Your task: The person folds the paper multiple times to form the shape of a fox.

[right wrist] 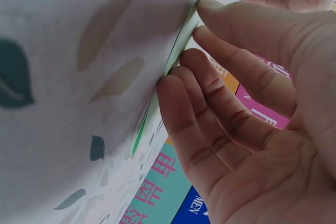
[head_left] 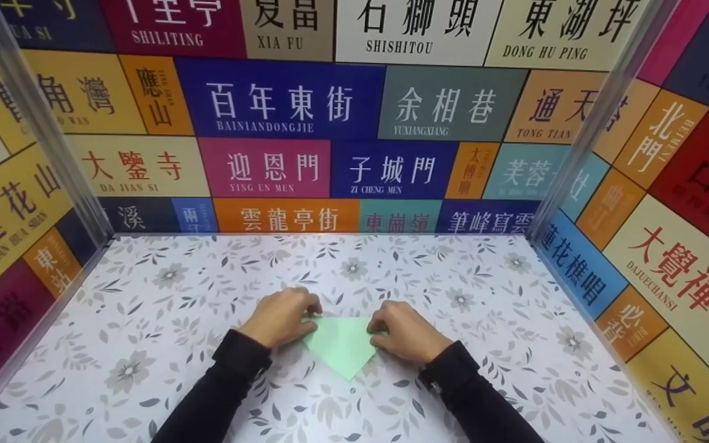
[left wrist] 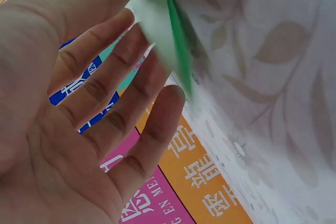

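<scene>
Green paper (head_left: 341,349): on floral table (head_left: 84,375), btwn hands, one corner twd person.
L hand (head_left: 280,317): fingers loosely bent, thumb at paper's L corner; can't tell if pinching.
R hand (head_left: 408,332): thumb + fingertips at R edge; grip unclear.

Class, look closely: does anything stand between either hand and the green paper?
Nothing visible does: the left hand touches the green paper at its left side and the right hand at its right, with no object between.

Fingers (left wrist: 153,132) at the edge of blurred green paper (left wrist: 159,22), seemingly folded
</scene>
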The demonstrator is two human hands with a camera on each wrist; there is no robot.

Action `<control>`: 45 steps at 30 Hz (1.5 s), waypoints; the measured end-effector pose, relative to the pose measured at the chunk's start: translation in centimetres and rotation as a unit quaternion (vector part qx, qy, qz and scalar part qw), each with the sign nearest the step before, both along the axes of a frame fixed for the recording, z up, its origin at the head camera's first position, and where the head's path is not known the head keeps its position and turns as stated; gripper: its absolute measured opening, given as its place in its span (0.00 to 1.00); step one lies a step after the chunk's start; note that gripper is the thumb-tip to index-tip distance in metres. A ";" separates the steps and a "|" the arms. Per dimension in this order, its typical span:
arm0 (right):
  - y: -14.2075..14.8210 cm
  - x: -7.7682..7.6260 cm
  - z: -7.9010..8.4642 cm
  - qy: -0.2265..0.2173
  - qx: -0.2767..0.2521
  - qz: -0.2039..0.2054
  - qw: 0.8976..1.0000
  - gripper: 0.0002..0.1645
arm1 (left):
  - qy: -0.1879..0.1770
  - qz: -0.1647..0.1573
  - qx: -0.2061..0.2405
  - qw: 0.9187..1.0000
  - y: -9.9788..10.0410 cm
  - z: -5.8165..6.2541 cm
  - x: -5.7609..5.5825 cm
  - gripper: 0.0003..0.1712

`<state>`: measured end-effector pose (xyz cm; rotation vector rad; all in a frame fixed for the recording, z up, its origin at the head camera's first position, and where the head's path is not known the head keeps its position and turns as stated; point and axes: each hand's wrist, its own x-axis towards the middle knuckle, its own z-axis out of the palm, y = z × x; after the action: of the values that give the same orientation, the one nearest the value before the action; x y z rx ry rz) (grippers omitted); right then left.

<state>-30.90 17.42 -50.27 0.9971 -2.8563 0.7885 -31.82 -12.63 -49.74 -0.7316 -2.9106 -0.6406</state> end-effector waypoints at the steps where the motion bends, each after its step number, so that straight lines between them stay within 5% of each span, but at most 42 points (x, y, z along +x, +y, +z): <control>1: 0.0 0.0 0.0 0.003 0.000 0.001 1.000 0.08 | 0.005 -0.002 0.003 1.000 0.1 0.1 0.2 0.14; 17: 0.4 -0.1 0.1 0.008 0.012 -0.001 1.000 0.07 | -0.013 -0.096 -0.011 0.995 2.3 0.6 2.1 0.22; 28: 0.7 -0.2 0.1 -0.003 -0.001 0.000 1.000 0.07 | -0.010 -0.117 -0.018 0.993 2.4 0.0 2.9 0.20; 45: 1.0 -0.3 0.0 -0.002 0.001 -0.003 1.000 0.08 | -0.013 -0.104 -0.008 0.994 2.5 -0.5 3.5 0.21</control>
<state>-31.20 18.39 -50.27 0.9885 -2.8629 0.7897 -28.31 -10.11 -50.20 -1.0455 -2.8893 -0.6506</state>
